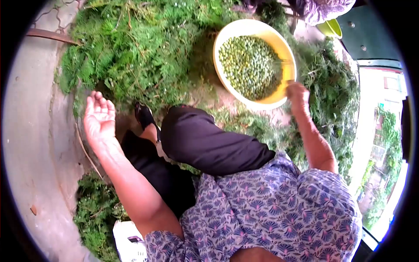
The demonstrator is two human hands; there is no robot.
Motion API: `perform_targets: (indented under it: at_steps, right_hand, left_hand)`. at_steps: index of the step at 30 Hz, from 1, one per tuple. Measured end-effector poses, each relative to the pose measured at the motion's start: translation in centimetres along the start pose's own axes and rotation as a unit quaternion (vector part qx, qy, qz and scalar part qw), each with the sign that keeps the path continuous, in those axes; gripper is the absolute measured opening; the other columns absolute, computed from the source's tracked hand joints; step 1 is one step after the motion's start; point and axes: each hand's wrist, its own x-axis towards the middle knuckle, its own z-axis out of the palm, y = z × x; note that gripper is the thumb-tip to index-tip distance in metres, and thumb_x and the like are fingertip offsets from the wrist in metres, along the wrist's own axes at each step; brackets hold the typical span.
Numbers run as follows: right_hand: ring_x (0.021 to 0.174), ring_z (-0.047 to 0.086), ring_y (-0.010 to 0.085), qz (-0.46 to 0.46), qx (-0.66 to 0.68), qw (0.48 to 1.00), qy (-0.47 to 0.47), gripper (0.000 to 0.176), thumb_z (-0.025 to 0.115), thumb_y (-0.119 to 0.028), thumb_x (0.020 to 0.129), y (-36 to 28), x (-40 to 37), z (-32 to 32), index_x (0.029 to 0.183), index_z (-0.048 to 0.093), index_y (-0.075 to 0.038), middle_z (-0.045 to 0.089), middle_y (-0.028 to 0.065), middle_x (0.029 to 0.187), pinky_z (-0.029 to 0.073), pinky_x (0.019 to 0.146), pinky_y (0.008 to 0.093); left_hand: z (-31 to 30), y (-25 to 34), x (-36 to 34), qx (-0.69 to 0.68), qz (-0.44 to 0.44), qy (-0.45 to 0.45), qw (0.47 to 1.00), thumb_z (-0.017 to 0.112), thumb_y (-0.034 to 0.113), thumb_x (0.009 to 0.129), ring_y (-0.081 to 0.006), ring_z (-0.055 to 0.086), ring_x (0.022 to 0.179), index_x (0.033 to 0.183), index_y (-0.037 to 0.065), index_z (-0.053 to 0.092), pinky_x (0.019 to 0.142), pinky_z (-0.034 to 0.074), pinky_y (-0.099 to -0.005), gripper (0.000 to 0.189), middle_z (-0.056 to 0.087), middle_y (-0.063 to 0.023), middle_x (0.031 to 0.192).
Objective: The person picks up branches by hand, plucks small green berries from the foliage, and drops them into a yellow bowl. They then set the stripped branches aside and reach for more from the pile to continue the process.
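Note:
A round yellow tub [221,74] with a pale rim holds many small green, berry-like pieces [249,65]. At its right rim is my right hand [298,94], fingers bent and pressed together. Whatever those fingers hold is too blurred to make out. Thin, smeared strands show just above them, inside the tub. My left hand [100,118] is raised at the left, palm up, with loosely curled fingers and nothing in it. Behind it and up to the tub spreads a large heap of feathery green sprigs [139,52].
More greenery lies right of the tub [334,100] and at the lower left [94,209]. A white bag [126,238] sits by my left elbow. Purple patterned cloth [325,8] and a green container [331,29] are at the top right. A brown bar [50,36] juts in upper left.

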Motion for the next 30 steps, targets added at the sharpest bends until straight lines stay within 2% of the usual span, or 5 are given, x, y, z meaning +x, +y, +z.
perform_targets:
  at_steps: [3,11,16,27,30]
  right_hand:
    - [0.046,0.039,0.0097,0.094,0.069,0.936,0.332,0.030,0.060,-0.034,0.079,5.7,2.5,-8.7,0.069,0.057,-0.005,0.047,0.0009,0.055,0.032,0.043,0.0241]
    - [0.084,0.058,0.0163,0.225,0.005,0.929,-0.294,0.026,0.045,-0.013,0.086,11.9,-5.9,4.8,0.108,0.048,0.002,0.057,0.0076,0.089,0.050,0.069,0.0268]
    - [0.071,0.060,0.0196,0.400,-0.068,0.874,-0.266,0.036,0.054,-0.010,0.080,14.7,-5.2,12.9,0.113,0.045,0.001,0.057,0.0117,0.089,0.053,0.058,0.0310]
    - [0.050,0.059,0.0216,0.189,-0.375,0.882,-0.212,0.086,0.068,-0.010,0.067,18.0,0.9,27.9,0.135,0.016,-0.011,0.055,0.0184,0.103,0.050,0.038,0.0303]
    - [0.076,0.061,0.0230,0.266,-0.409,0.851,-0.193,0.082,0.069,-0.023,0.068,15.7,1.3,30.8,0.133,0.022,-0.010,0.047,0.0182,0.116,0.052,0.049,0.0310]
  left_hand:
    - [-2.0,1.6,-0.6,-0.011,0.014,-0.010,1.000,0.056,0.018,0.083,-0.0139,0.054,0.072,0.095,0.004,0.056,0.072,0.045,-0.0317,0.018,0.061,-0.0042,0.087]
    - [-7.3,4.9,-0.5,-0.016,0.038,0.056,0.998,0.056,0.012,0.083,-0.0150,0.051,0.073,0.100,0.000,0.052,0.075,0.043,-0.0345,0.022,0.058,-0.0056,0.091]
    - [-5.3,4.8,-2.3,0.001,0.058,0.045,0.997,0.054,0.012,0.084,-0.0143,0.049,0.072,0.101,-0.001,0.051,0.075,0.042,-0.0323,0.022,0.057,-0.0054,0.090]
    - [-2.0,3.2,-4.7,-0.001,0.093,-0.029,0.995,0.043,0.014,0.091,-0.0120,0.042,0.068,0.107,0.002,0.044,0.074,0.038,-0.0301,0.020,0.048,-0.0037,0.085]
    - [-1.3,3.1,-4.8,-0.006,0.092,-0.028,0.995,0.041,0.015,0.092,-0.0111,0.041,0.068,0.106,0.004,0.041,0.074,0.037,-0.0301,0.019,0.047,-0.0034,0.084]
